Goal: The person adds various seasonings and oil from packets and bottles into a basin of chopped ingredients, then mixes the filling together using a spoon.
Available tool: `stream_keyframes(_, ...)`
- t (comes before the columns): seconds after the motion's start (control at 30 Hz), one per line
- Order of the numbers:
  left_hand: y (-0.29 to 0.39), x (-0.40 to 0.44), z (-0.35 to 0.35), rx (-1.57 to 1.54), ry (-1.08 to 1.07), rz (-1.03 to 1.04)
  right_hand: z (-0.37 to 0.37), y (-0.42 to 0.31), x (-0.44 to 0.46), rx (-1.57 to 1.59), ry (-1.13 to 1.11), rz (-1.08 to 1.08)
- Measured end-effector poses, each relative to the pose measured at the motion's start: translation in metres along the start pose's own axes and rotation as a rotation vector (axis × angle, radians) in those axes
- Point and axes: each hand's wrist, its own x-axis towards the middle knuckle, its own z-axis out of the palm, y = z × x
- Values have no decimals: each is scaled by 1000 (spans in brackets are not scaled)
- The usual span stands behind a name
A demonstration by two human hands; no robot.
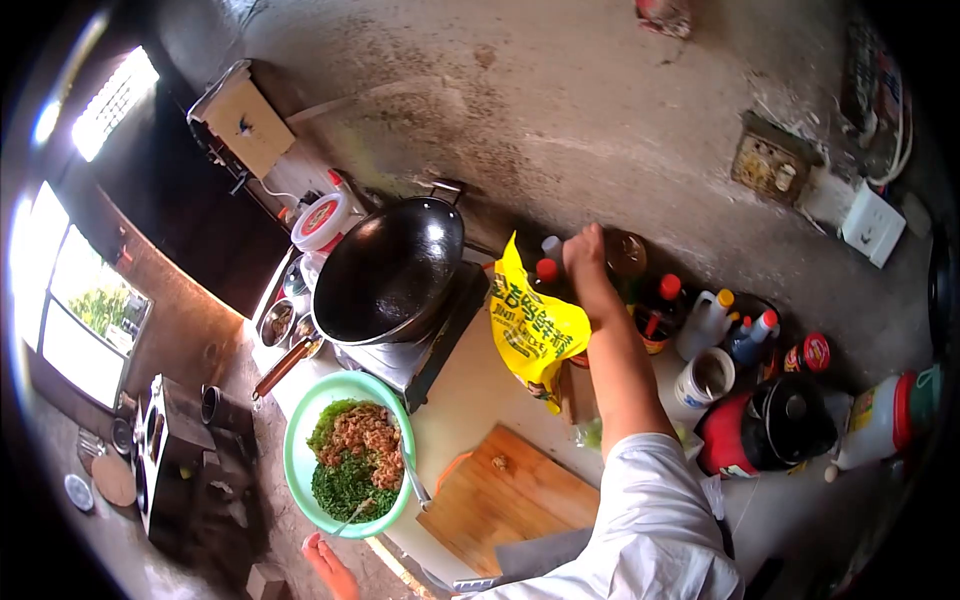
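Right hand: arm out across the tabletop to its wall edge, fingers curled among the bottles. Whether the grip is closed on anything, cannot tell. Nearest things: a white-capped bottle and a red-capped bottle, both just beside the fist.

Yellow bag, printed, next to the right forearm, toward the wall edge; contact with the arm unclear.

Left hand: partly out of view, off the tabletop's near edge, close to the bowl's rim. Fingers loosely spread, nothing seen in them.

Green bowl: at the near edge, toward the left end. Inside, minced meat, dark chopped greens and a paler green heap. A metal handle leans out over the rim.

Progress, judged from the bowl: chopping looks done, ingredients gathered; blending not done, since the three lie in separate patches.

Cutting board: by the near edge, right of the bowl, a small scrap on it, knife across its near side.

Farther out: black wok on the stove, toward the left end.
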Motion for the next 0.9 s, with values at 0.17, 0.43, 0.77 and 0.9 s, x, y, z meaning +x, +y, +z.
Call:
stream_keyframes(0.17, -77, 9, 33, -372, 95, 9, -34, 7, -7, 31, 210, 57)
stream_keyframes(0.43, -27, 49, 14, -497, -1, 215, -214, 53, -93, 188, 678, 26)
stream_keyframes(0.77, 127, 108, -98, -888, -319, 1045, -328, 17, -286, 860, 709, -542)
stream_keyframes(0.9, 108, 109, -106, -844, -406, 1217, -312, -33, -363, 943, 466, -731)
